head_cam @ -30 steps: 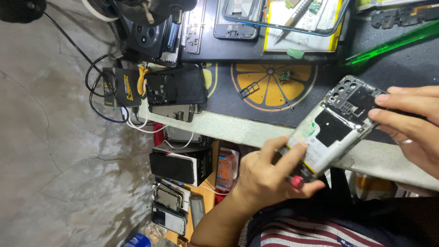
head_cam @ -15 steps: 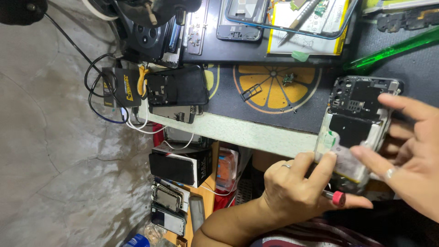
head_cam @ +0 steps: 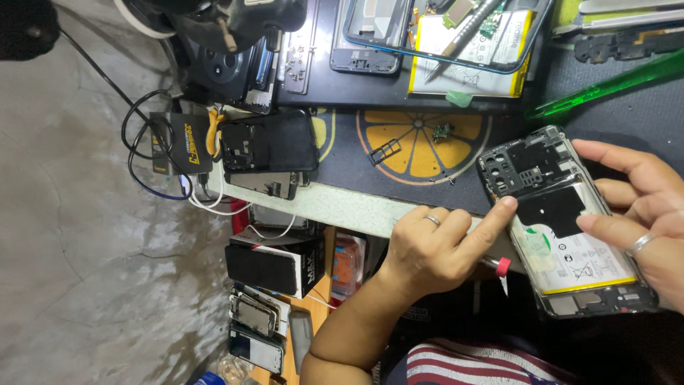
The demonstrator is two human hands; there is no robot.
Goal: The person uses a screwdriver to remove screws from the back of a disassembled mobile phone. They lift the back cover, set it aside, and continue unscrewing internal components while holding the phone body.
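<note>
- An opened smartphone [head_cam: 563, 221], its back cover off, is held above the near edge of a workbench [head_cam: 335, 203], tilted, with its white battery and black inner plates facing up.
- The right hand [head_cam: 638, 214] cradles the phone from the far side, fingers spread along its edge, a ring on one finger.
- The left hand [head_cam: 434, 246], also ringed, is curled around a red-capped tool [head_cam: 502, 267], its index finger stretched out to press the phone's near edge.
- Behind the phone lies a dark mat printed with an orange slice [head_cam: 420, 139]; a small SIM tray [head_cam: 381, 151] and a tiny circuit part [head_cam: 440, 132] rest on it.
- A second opened handset [head_cam: 267, 146] sits at the mat's left end, beside a black charger box [head_cam: 178, 142] with looped cables.
- Further back, a phone frame [head_cam: 370, 36] and a yellow-edged loose battery [head_cam: 470, 53] lie side by side, tweezers across the battery; a green translucent tool [head_cam: 605, 85] lies to the right.
- Under the bench, an open shelf [head_cam: 320, 285] holds a black-and-white carton [head_cam: 274, 260]; stacked phones [head_cam: 256, 324] sit lower down, what else is there cannot be told.
</note>
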